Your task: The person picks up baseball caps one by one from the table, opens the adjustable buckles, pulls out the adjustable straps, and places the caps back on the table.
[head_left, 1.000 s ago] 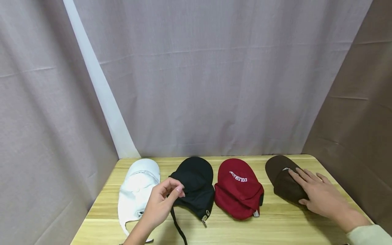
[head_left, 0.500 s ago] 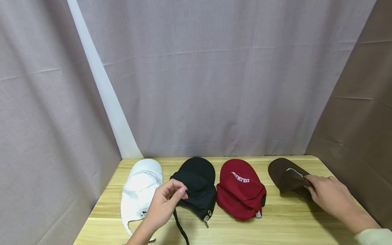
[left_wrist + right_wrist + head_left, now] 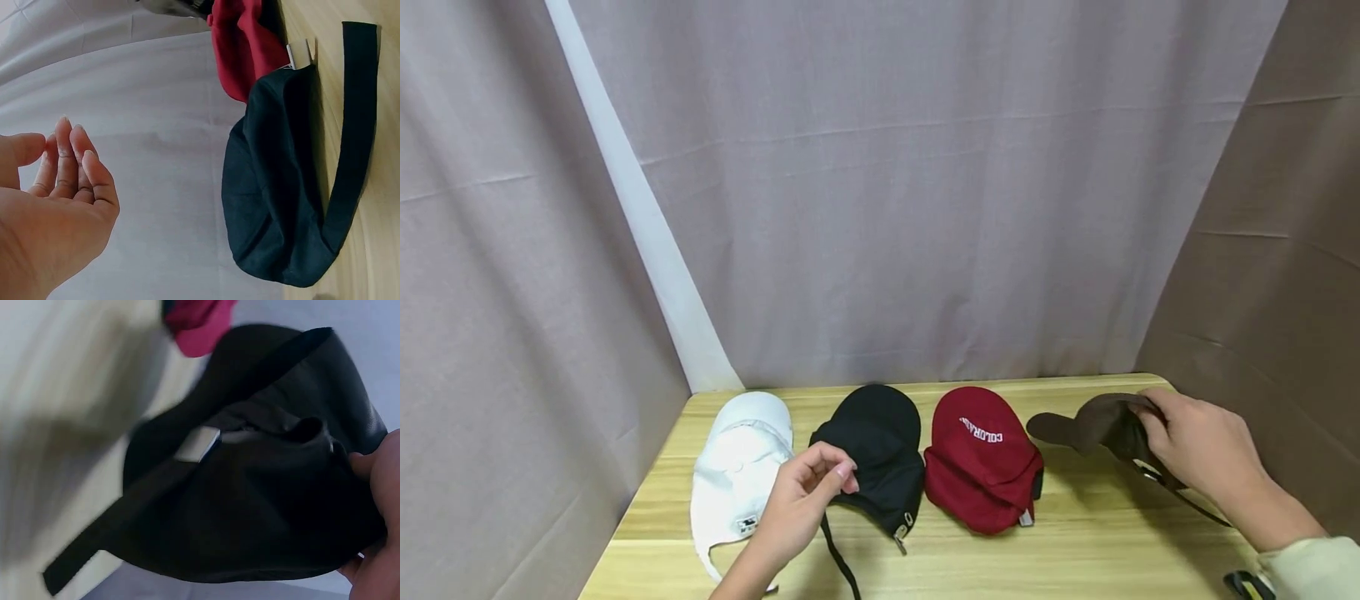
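At the right side of the table, my right hand (image 3: 1206, 442) pinches the crown of a dark brown baseball cap (image 3: 1097, 421), which is tilted with its brim pointing left. The right wrist view shows the cap's inside (image 3: 275, 494), its strap (image 3: 81, 556) hanging loose and a metal buckle (image 3: 198, 444). My left hand (image 3: 793, 504) hovers, fingers loosely curled and holding nothing, in front of a black cap (image 3: 880, 425). In the left wrist view that hand (image 3: 62, 194) is apart from the black cap (image 3: 269, 181) and its dangling strap (image 3: 356, 119).
A red cap (image 3: 981, 483) with white lettering lies between the black and brown ones. To the far left is a white cap (image 3: 737, 475). All are on a light wooden table (image 3: 985, 575), with grey curtains (image 3: 880, 208) behind and at both sides.
My right hand first lay flat on the brown cap, then gripped its crown and lifted and tipped it, so the inside and strap show. My left hand has stayed nearly still.
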Motion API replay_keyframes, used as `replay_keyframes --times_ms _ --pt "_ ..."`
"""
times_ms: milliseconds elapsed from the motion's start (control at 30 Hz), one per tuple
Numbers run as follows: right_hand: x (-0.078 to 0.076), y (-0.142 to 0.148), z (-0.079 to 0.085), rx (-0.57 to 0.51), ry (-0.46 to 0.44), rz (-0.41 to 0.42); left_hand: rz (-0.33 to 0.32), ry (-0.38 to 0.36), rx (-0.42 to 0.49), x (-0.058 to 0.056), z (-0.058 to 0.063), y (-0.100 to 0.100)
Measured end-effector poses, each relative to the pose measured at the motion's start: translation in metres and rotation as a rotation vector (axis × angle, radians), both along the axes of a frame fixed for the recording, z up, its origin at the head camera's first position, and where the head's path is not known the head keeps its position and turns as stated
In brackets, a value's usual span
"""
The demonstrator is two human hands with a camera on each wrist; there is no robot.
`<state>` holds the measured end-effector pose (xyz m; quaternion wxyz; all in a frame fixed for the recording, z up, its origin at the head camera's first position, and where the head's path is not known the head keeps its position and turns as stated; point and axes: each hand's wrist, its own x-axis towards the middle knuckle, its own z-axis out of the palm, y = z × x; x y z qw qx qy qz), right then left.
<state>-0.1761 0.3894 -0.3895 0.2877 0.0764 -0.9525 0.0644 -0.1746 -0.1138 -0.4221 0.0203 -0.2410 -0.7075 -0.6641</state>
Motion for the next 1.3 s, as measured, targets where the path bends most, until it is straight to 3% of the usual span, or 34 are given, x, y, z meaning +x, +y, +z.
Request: replay_keyframes --times_ms 400,600,767,1000,1133,1300 --pt "0.008 -0.037 0.04 -0.308 0.013 0.076 -0.014 -0.034 0.009 0.003 -0.006 -0.002" --pt "0.005 -0.063 0.051 -0.45 -0.114 0.131 -0.031 -0.044 -0.009 0.001 -0.002 0.001" --pt "0.0 -0.085 0.059 -0.498 -0.184 0.198 -0.07 -0.014 -0.016 0.0 0.001 0.011" --pt "-0.003 -0.106 0.073 -0.51 -0.151 0.225 -0.126 0.04 0.026 0.001 0.001 0.021" --pt "-0.002 -0.118 0.08 -0.552 -0.148 0.289 -0.128 0.046 0.025 0.002 0.002 0.023" --pt "-0.004 -0.136 0.087 -0.613 -0.231 0.371 -0.139 0.059 0.011 0.005 0.009 0.026"
